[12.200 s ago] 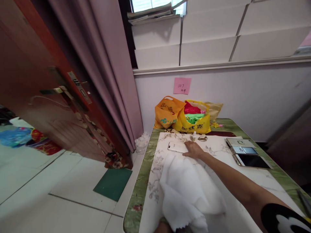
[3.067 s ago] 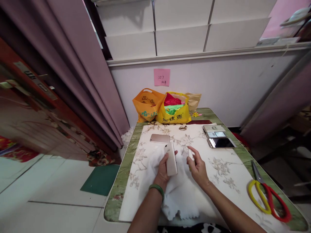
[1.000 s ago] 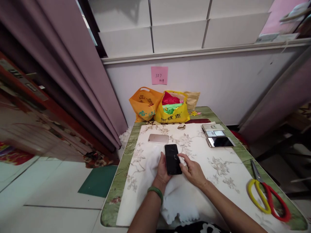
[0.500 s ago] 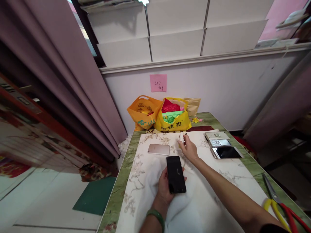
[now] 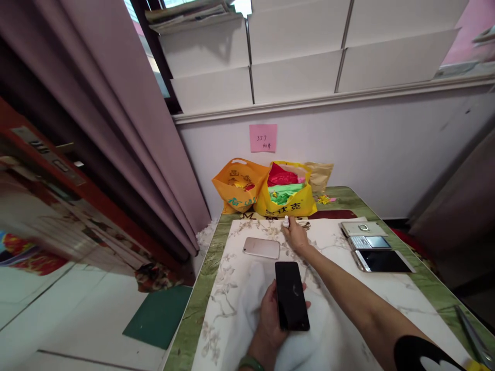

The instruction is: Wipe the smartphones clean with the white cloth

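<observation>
A black smartphone (image 5: 292, 296) lies face up in my left hand (image 5: 271, 314), whose fingers wrap round its edges. Beneath that hand, a white cloth (image 5: 247, 314) is spread in soft folds. Farther forward, my right hand (image 5: 297, 236) is closed on a small white bottle (image 5: 286, 221); only its top shows above the fingers. Left of the right hand, a rose-gold phone (image 5: 261, 248) rests back side up on the white floral mat (image 5: 216, 309).
Three phones (image 5: 382, 261) lie at the right of the mat. Scissors (image 5: 474, 335) are at the right edge. An orange bag (image 5: 240, 188) and a yellow bag (image 5: 286, 196) with colourful contents stand at the back, beside a tan pouch (image 5: 320, 176).
My view has shifted, so the table's things sit lower and farther right. My right hand with the bottle has moved slightly left and away over the mat. The left hand still holds the black smartphone.
</observation>
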### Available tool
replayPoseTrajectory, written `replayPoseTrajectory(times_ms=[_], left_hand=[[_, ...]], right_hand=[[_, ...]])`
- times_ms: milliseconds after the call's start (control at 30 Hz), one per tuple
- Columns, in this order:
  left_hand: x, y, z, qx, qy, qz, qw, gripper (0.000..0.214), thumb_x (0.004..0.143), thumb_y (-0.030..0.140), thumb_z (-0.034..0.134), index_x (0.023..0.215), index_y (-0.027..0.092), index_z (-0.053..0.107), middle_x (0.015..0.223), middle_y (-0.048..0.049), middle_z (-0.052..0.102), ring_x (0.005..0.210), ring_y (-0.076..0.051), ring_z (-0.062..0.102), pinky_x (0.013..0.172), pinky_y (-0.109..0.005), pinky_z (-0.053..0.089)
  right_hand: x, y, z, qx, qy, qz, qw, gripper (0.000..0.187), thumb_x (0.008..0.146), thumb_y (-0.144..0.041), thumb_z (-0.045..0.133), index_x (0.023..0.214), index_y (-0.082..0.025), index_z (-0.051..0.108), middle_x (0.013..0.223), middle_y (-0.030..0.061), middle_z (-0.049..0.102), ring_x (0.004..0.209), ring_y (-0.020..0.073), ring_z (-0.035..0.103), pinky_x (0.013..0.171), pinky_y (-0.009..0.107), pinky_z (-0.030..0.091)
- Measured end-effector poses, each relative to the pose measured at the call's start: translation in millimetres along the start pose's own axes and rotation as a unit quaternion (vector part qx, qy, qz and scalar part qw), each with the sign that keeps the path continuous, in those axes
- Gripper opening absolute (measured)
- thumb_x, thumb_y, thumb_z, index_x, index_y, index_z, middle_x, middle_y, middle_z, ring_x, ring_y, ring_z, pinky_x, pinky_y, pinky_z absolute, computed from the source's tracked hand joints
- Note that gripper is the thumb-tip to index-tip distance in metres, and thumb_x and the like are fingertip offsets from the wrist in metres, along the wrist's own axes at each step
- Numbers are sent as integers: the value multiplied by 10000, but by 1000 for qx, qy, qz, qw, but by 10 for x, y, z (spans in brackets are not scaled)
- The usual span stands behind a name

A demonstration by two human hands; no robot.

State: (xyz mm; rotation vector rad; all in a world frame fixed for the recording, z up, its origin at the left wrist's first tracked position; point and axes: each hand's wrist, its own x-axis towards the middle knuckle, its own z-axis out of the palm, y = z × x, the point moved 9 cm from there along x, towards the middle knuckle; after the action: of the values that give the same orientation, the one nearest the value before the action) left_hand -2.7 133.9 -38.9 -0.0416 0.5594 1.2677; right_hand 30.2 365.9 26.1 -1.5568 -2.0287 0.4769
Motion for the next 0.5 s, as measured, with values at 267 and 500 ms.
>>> replayPoseTrajectory(times_ms=[267, 500], left_hand=[[-36, 11, 57, -8, 1, -4, 1000, 538, 886, 442, 519, 1294, 93, 547, 1114, -196, 692, 985, -315, 676, 859, -482, 522], [-70, 94, 176, -28, -43, 64, 997, 549, 926, 462, 458, 1323, 87, 520, 1225, -188, 643, 1135, -277, 611, 962, -414, 481]], right_hand=[[-1038, 178, -727, 111, 38, -47, 992, 351, 920, -485, 426, 1136, -243, 562, 973, 50, 694, 849, 199, 658, 744, 301, 481], [-2198, 663, -771, 23, -71, 33, 997, 362, 842, -548, 522, 1029, -254, 623, 852, 21, 667, 720, 196, 630, 648, 310, 450]])
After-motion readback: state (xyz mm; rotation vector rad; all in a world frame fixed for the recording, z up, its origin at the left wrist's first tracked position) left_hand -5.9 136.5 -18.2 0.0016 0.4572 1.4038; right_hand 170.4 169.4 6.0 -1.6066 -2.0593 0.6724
